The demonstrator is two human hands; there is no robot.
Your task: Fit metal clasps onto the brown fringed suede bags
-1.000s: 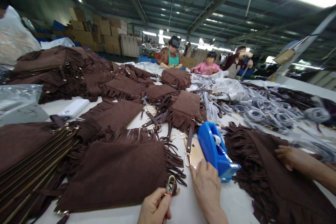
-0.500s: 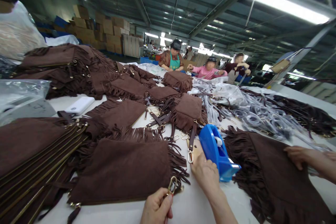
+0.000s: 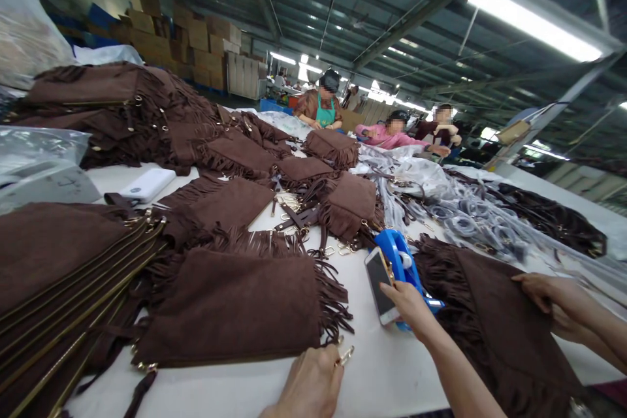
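Phone (image 3: 381,284), lower centre of the frame, is pinched upright in the right hand's (image 3: 410,304) fingers, just before the blue tape dispenser (image 3: 401,261). Left hand (image 3: 313,382), bottom centre, closes on a gold clasp (image 3: 345,356) beside the brown fringed bag (image 3: 235,304). Another person's hand (image 3: 541,289) rests on a bag at right.

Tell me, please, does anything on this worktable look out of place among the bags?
Yes: a phone is lifted edge-up in the right hand, in front of the blue tape dispenser. A white power bank also lies among the brown fringed bags. The left hand holds a gold clasp. Nothing looks damaged.
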